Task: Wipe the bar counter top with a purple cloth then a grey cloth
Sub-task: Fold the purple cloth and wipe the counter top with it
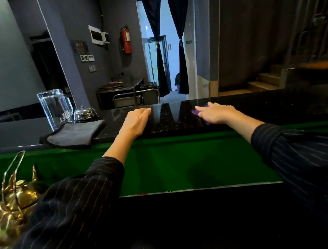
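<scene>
Near left, a brass pot (pixel 8 205) is blurred and cut off by the frame. On the counter (pixel 279 104), the left hand (pixel 136 123) lies flat with straight fingers, holding nothing. The right hand (pixel 217 112) presses flat on the purple cloth (pixel 195 112), mostly hidden beneath it. The folded grey cloth (pixel 74 134) overhangs the counter's near edge, farther left.
</scene>
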The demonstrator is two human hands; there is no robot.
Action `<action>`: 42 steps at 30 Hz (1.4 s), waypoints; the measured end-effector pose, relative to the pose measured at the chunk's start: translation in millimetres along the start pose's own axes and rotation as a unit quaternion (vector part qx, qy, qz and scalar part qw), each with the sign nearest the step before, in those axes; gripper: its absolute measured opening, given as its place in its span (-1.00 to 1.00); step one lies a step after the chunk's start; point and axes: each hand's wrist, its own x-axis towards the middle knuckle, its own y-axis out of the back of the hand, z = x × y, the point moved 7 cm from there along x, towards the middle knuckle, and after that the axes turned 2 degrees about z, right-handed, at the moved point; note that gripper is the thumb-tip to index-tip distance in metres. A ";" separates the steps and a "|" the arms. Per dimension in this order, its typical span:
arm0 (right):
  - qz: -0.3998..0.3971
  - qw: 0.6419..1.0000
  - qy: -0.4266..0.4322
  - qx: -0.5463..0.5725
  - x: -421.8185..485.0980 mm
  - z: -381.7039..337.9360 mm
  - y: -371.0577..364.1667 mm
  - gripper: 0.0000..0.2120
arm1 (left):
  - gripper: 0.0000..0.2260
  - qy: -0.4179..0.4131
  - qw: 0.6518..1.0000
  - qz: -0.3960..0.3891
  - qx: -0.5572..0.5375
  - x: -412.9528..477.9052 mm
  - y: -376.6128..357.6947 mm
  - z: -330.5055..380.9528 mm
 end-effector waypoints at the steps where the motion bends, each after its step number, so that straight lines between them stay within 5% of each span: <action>1: 0.009 1.000 -0.028 -0.008 1.6 1.0 0.3 -0.51 | -0.61 -0.019 1.000 -0.013 0.008 -0.5 -3.8 3.0; 5: 0.043 0.996 -0.079 -0.013 -0.7 -36.5 1.3 -0.49 | -0.61 -0.044 0.999 -0.016 0.013 0.2 -7.6 5.1; 13: 0.078 0.993 0.086 0.009 -19.6 -154.3 -9.3 -0.48 | -0.57 -0.016 0.997 -0.021 0.071 4.0 -9.0 3.8; 21: 0.057 0.995 0.084 -0.014 -25.1 -67.9 -2.5 -0.50 | -0.31 -0.025 0.974 -0.098 0.201 -6.7 -50.9 43.2; 25: 0.054 0.998 0.028 -0.017 -34.0 17.7 7.2 -0.51 | -0.52 -0.060 0.969 -0.108 0.213 -13.7 -83.1 83.1; 31: 0.076 0.996 0.007 0.053 -53.2 105.9 26.6 -0.56 | -0.56 -0.065 0.962 -0.128 0.233 -13.3 -112.9 92.0; 42: 0.117 0.977 -0.176 0.011 -28.3 130.1 36.9 -0.62 | -0.59 -0.064 0.967 -0.110 0.220 0.9 -117.2 82.4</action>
